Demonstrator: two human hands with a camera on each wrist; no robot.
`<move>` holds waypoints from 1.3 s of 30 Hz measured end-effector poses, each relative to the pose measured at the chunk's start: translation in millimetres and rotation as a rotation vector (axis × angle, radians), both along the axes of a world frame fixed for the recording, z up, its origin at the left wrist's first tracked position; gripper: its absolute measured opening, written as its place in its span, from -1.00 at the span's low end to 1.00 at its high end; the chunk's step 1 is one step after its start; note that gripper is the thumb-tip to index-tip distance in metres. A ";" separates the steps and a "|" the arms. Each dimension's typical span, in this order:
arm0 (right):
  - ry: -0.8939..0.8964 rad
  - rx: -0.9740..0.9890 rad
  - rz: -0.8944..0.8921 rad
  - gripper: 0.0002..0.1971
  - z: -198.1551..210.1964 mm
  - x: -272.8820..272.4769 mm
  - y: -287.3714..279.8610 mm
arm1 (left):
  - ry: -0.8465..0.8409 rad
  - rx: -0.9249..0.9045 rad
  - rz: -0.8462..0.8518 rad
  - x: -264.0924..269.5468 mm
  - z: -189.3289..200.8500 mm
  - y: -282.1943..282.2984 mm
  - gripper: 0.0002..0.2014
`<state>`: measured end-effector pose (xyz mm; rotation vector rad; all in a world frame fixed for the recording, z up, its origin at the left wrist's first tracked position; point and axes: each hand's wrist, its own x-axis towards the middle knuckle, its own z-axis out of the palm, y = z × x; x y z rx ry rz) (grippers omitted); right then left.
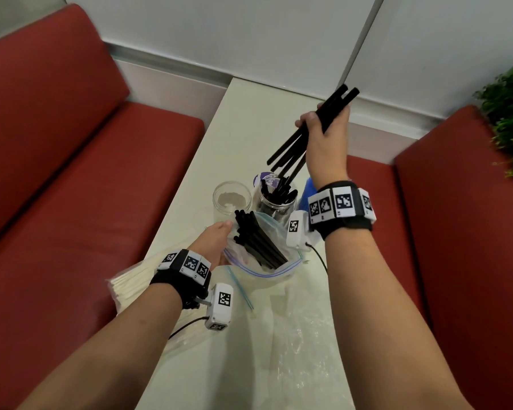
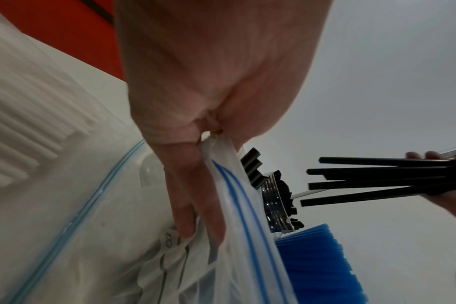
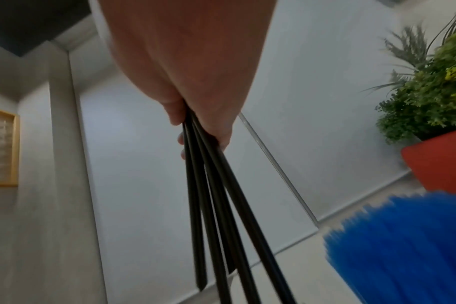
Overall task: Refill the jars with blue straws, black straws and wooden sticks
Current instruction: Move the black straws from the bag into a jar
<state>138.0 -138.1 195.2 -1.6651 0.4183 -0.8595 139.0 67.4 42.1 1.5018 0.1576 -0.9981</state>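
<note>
My right hand grips a bunch of several black straws in the air, their lower ends just above a clear jar that holds black straws. In the right wrist view the same bunch of black straws fans out below the fingers. My left hand pinches the rim of a clear zip bag with more black straws sticking out; the left wrist view shows the fingers on the zip bag's blue-lined rim. An empty clear jar stands to the left. Blue straws show behind my right wrist.
A pack of pale sticks lies by my left wrist. Crumpled clear plastic covers the near part of the white table. Red bench seats flank the table, and a green plant stands at the far right.
</note>
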 end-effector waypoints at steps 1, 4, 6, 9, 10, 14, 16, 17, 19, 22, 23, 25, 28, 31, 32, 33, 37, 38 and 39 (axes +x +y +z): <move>0.030 -0.001 -0.021 -0.82 -8.4 3.2 0.9 | -0.004 0.000 -0.009 0.7 -0.1 0.0 -0.54; 0.097 0.006 -0.067 -0.79 -29.6 6.5 3.4 | -0.017 0.005 -0.025 1.9 -0.3 0.5 -0.53; 0.087 0.016 -0.100 -0.81 -35.5 6.2 3.4 | -0.025 0.011 -0.035 2.4 0.4 0.8 -0.54; 0.014 0.017 -0.157 -0.84 -29.8 5.8 0.0 | -0.025 0.012 -0.038 3.4 0.3 -0.3 -0.56; -0.003 0.009 -0.165 -0.84 -26.8 6.4 -2.0 | -0.023 0.010 -0.035 3.5 -0.2 -1.1 -0.57; 0.019 -0.003 -0.184 -0.84 -32.5 10.9 -5.6 | 0.009 0.023 -0.013 3.5 -3.4 -4.4 -0.59; 0.082 0.018 -0.200 -0.82 -46.0 12.0 -3.8 | 0.027 0.023 -0.008 3.2 -4.7 -5.9 -0.60; 0.120 0.032 -0.203 -0.81 -53.8 11.8 -2.5 | 0.034 0.012 -0.008 2.5 -4.9 -5.9 -0.62; 0.202 0.043 -0.204 -0.76 -69.1 10.6 0.7 | 0.043 -0.011 -0.022 1.2 -4.4 -5.4 -0.64; 0.322 0.068 -0.146 -0.72 -89.2 7.4 4.2 | 0.054 -0.020 -0.036 -0.2 -3.9 -4.1 -0.67; 0.353 0.079 -0.115 -0.73 -93.5 6.5 4.5 | 0.055 -0.021 -0.037 0.0 -4.2 -3.7 -0.66; 0.361 0.105 -0.048 -0.70 -94.1 5.4 3.5 | 0.052 -0.025 -0.042 0.7 -5.7 -2.8 -0.65; 0.241 0.044 -0.004 -0.65 -81.0 8.9 0.1 | 0.048 -0.037 -0.040 2.7 -7.1 -1.3 -0.65; 0.153 -0.139 -0.016 -0.72 -71.8 12.9 2.0 | 0.045 -0.028 -0.060 3.9 -8.5 -0.4 -0.59; 0.178 -0.216 -0.002 -0.74 -73.3 14.3 4.0 | 0.043 -0.024 -0.079 3.8 -8.5 -0.7 -0.56; 0.246 -0.306 0.028 -0.73 -78.5 15.2 6.1 | 0.039 -0.022 -0.092 3.6 -8.9 -0.8 -0.55; 0.874 -0.723 0.234 -0.38 -118.1 6.0 19.2 | 0.026 -0.050 -0.090 3.6 -7.6 -1.6 -0.55; 0.968 -0.815 0.256 -0.31 -126.5 1.9 21.3 | 0.033 -0.061 -0.076 3.6 -6.7 -1.7 -0.57; 1.009 -0.881 0.269 -0.27 -132.1 -1.2 22.1 | 0.040 -0.067 -0.062 3.6 -6.0 -1.7 -0.59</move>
